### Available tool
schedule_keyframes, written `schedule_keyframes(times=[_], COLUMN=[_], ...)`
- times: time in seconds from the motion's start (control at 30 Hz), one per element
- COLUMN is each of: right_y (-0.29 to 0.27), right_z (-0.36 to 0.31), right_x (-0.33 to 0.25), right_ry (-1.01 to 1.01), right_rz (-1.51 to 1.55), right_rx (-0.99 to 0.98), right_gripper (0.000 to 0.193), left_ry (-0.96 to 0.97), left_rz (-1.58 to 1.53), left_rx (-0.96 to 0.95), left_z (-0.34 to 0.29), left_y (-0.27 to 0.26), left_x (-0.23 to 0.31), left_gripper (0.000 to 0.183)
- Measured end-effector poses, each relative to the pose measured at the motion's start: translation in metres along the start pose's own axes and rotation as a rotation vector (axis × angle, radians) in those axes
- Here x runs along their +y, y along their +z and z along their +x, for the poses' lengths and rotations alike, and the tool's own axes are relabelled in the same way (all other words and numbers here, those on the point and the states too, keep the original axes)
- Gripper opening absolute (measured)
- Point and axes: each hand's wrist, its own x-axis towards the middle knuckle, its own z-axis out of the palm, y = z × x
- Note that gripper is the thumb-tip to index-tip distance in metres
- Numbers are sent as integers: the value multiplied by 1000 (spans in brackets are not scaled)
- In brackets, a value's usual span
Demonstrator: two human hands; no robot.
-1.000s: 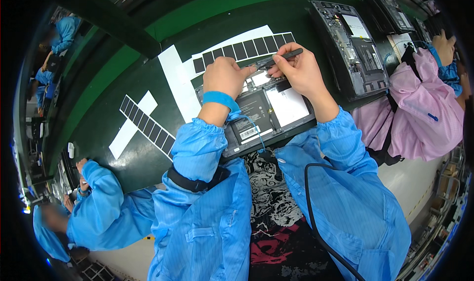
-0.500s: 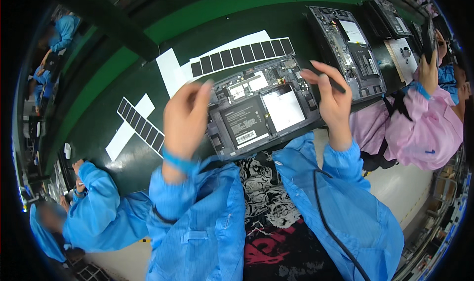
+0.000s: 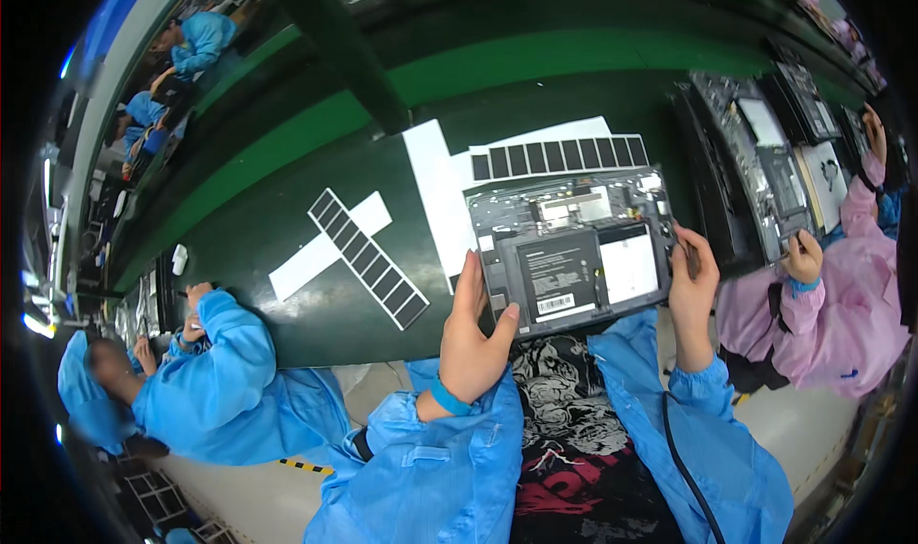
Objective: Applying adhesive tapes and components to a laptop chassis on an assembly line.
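Note:
An opened electronic device [image 3: 574,248] with its innards bare, tablet- or laptop-like, is between my two hands near the table's front edge. It has a black battery pack [image 3: 550,274] with a white label, a white rectangular panel [image 3: 631,267] beside that, and circuit boards along the far side. My left hand [image 3: 478,338] grips the left edge, thumb on top near the lower left corner. At the right edge, my right hand [image 3: 693,281] holds the device with bent fingers; part of its grip is hidden. Whether the right hand also holds the dark stick seen earlier cannot be made out.
White sheets with rows of black rectangles lie behind the device [image 3: 559,157] and to its left [image 3: 368,257]. More opened devices [image 3: 755,152] stand at the right, near a person in pink [image 3: 827,305]. At the left sits a person in blue [image 3: 220,381].
Both hands have come down from above the device onto its left and right edges. The view has shifted, so the table's things appear further right and lower.

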Motion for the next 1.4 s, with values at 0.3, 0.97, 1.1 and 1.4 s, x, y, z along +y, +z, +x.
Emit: schedule_keyframes(times=[0.3, 0.97, 1.1, 1.4], right_y=[109, 278, 162, -126], right_z=[-13, 21, 36, 78], right_x=[-87, -111, -117, -95], right_ry=[-18, -386, -203, -361], right_rz=[213, -188, 126, -68], right_rx=[-220, -796, -571, 175], right_gripper=[23, 24, 17, 20], left_ry=[178, 348, 459, 341], left_rz=[120, 749, 754, -123], left_rx=[373, 717, 231, -358], left_z=[-12, 8, -1, 51], left_y=[-103, -164, -78, 80], left_x=[38, -16, -20, 57], left_gripper=[74, 30, 30, 33])
